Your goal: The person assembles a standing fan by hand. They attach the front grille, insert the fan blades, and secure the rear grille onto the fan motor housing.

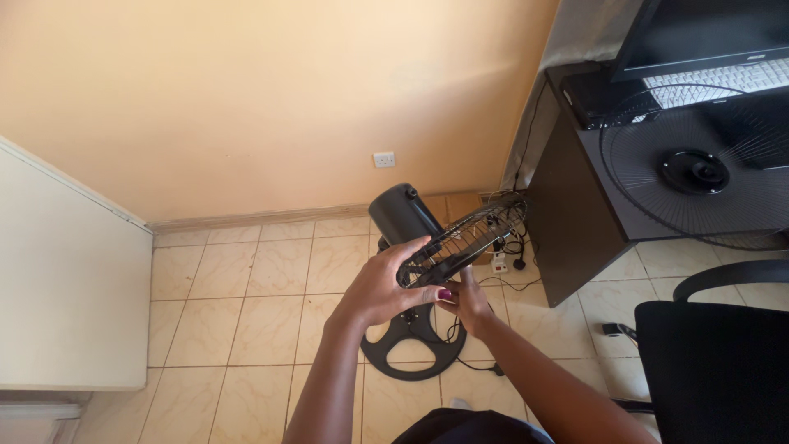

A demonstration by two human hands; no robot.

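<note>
Head view: hands (427, 288) grip fan guard (464, 238); desk (575, 238) crowds right.

A second wire fan grille (699, 168) leans against a dark desk (575, 238) up and to the right of the grip, with a monitor (707, 33) and pale keyboard (723, 80) above it. A black chair (715, 362) stands to the lower right. A white wall socket (384, 159) sits above, a white cabinet (66, 288) far left, beige floor tiles (246, 271) beneath
</note>
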